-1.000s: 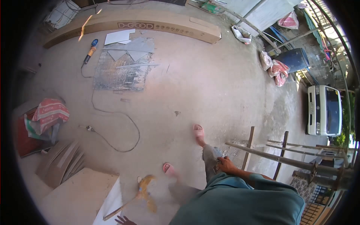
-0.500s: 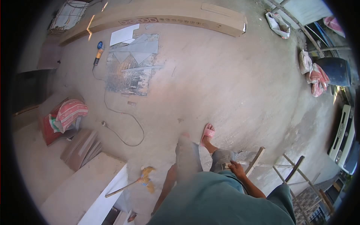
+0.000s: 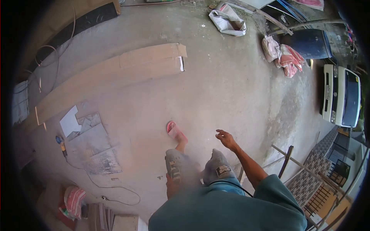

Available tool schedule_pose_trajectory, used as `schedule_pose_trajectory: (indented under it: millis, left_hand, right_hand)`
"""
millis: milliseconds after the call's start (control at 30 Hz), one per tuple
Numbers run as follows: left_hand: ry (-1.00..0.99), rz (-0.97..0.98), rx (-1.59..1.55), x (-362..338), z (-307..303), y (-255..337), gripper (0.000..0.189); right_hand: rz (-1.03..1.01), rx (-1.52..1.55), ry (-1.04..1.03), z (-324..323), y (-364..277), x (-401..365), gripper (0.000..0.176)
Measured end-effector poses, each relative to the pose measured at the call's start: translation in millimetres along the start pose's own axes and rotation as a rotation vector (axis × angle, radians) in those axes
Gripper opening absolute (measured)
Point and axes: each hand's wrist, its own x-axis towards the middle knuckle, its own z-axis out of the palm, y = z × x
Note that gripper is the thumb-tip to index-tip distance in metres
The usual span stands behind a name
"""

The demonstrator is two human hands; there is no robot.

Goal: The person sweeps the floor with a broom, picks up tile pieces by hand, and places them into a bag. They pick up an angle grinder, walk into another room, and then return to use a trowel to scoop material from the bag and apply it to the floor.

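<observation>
Open right hand (image 3: 225, 139) well apart from blue barrel (image 3: 304, 43)

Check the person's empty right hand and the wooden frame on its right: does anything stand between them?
Nothing visible does. The right hand hangs open in the air, holding nothing, and the wooden frame stands apart from it to the right. Only bare concrete floor shows in the gap between them.
</observation>
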Motion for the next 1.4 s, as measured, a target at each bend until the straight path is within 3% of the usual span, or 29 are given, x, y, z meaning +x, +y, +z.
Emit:
schedule_pose_trajectory:
  millis: [100,167,233,300,467,600,633,667,733,800,833,900,933,1000,1067,1200,1367,1400]
  left_hand:
    - [-0.072,-0.135,0.062,6.5,-8.0,73.5,0.103]
    - [-0.073,-0.182,0.135,23.4,-15.3,149.9,0.101]
    - [-0.022,-0.168,0.072,51.6,-10.2,184.9,0.098]
    - [0.003,-0.2,0.063,82.7,2.0,230.2,0.096]
    - [0.016,-0.395,0.009,161.7,94.4,328.0,0.093]
    - [-0.055,-0.596,-0.05,178.0,159.4,415.6,0.09]
    - [-0.059,-0.627,-0.065,181.8,171.8,432.3,0.089]
    - [-0.068,-0.652,-0.068,186.4,184.1,452.3,0.088]
    - [-0.073,-0.66,-0.067,206.3,213.3,485.0,0.087]
    - [-0.086,-0.672,-0.064,217.2,238.3,509.9,0.086]
    - [-0.094,-0.679,-0.071,220.4,250.4,518.2,0.085]
    - [-0.125,-0.694,-0.067,218.2,265.9,526.8,0.084]
    - [-0.143,-0.698,-0.061,213.0,269.7,527.4,0.083]
    - [-0.158,-0.685,-0.078,198.9,274.9,515.1,0.082]
    - [-0.163,-0.677,-0.144,175.9,280.2,492.2,0.08]
    - [-0.147,-0.643,-0.306,129.8,299.2,420.5,0.078]
    - [-0.111,-0.532,-0.507,68.0,323.0,291.1,0.075]
    - [-0.108,-0.501,-0.547,55.0,327.2,263.5,0.074]
  right_hand:
    - [-0.002,0.1,0.13,-86.0,-40.0,86.9,0.047]
    - [-0.025,0.154,0.206,-142.0,-60.0,133.2,0.047]
    - [-0.031,0.161,0.248,-200.4,-72.3,174.3,0.046]
    - [0.021,-0.02,0.329,-248.1,-65.2,230.2,0.045]
    - [-0.067,-0.47,0.479,-376.0,-14.4,504.2,0.048]
    - [-0.209,-0.587,0.651,-496.0,-99.5,645.8,0.043]
    - [-0.385,-0.661,0.73,-528.3,-92.5,691.8,0.044]
    - [-0.265,-0.727,0.718,-550.6,-114.6,714.6,0.051]
    - [-0.311,-0.766,0.764,-585.6,-127.3,764.0,0.069]
    - [-0.343,-0.795,0.736,-599.4,-132.5,803.0,0.068]
    - [-0.335,-0.785,0.622,-604.1,-137.6,818.6,0.06]
    - [-0.289,-0.757,0.37,-601.8,-154.8,825.3,0.046]
    - [-0.291,-0.828,0.358,-604.1,-153.3,832.1,0.028]
    - [-0.378,-0.751,0.534,-604.5,-148.5,821.7,0.026]
    - [-0.471,-0.732,0.565,-609.6,-146.6,788.6,0.023]
    - [-0.664,-0.821,0.647,-598.3,-176.6,667.5,0.019]
    - [-0.736,-0.997,0.775,-566.5,-197.2,515.0,0.023]
    - [-0.654,-1.027,0.761,-561.5,-196.9,476.4,0.025]
